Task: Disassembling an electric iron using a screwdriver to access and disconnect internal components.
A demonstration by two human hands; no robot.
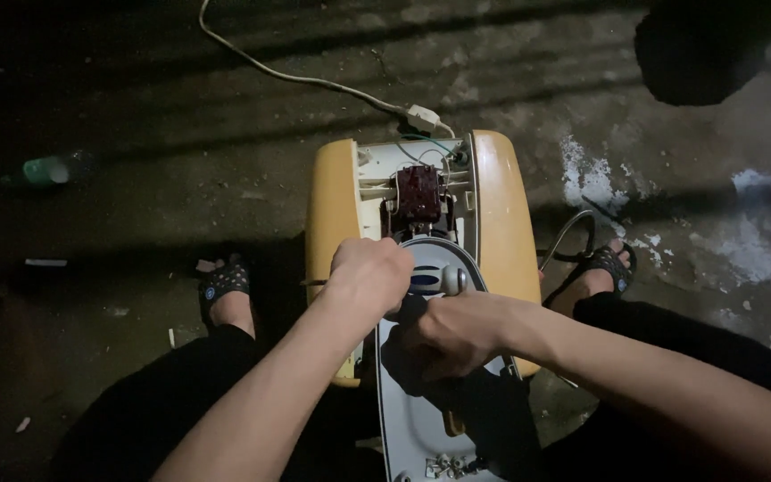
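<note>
A yellow appliance housing [501,214] stands on the concrete floor between my feet, its inside exposed with a dark red motor part [418,195] and thin wires. A white oval panel [421,419] with a grey knob [453,279] lies over it toward me. My left hand [369,275] is closed in a fist on the panel's upper left edge. My right hand [452,332] grips the panel just below the knob. What lies under each palm is hidden.
A white power cord [296,78] runs from the housing's top to the far floor. A green bottle [46,170] lies at far left. My sandalled feet [225,286] flank the housing. White paint stains [586,178] mark the floor at right.
</note>
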